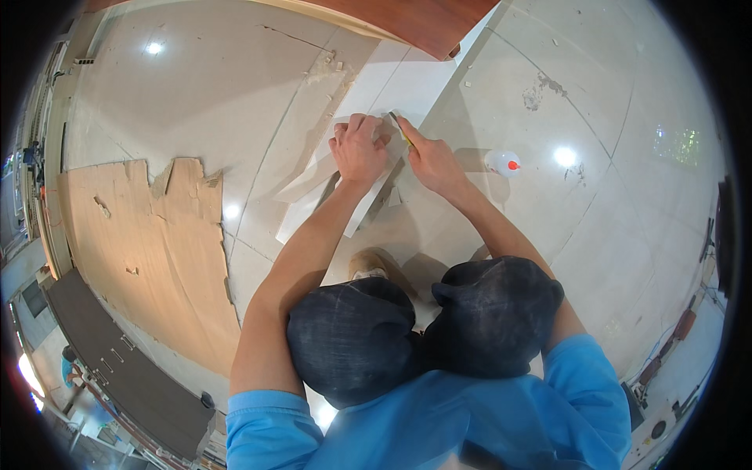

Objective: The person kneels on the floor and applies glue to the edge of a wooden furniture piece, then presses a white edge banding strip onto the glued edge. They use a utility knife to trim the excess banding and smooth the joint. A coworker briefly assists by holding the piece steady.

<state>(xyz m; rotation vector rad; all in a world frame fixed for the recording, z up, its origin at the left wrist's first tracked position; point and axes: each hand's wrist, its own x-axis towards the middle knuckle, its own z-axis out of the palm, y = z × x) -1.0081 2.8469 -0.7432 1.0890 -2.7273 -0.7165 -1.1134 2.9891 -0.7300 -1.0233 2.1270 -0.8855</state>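
A long white panel (384,74) lies slantwise on the floor in front of my knees. My left hand (362,150) rests on it, fingers bent and a little apart, with the fingertips down against the white surface. To its right, my right hand (432,162) is closed around a slim cutter knife (403,131) with a yellowish handle. The knife's dark tip points up and left, over the panel close to my left fingers. Beside the left wrist, a thin pale strip (307,180) sticks out. The exact contact between blade and panel is too small to make out.
A reddish-brown wooden piece (399,19) overlies the panel's far end. Right of my right hand stands a white bottle (501,163) with a red cap. Torn brown cardboard (149,235) covers the tiled floor at left. A dark long panel (125,364) lies beyond it.
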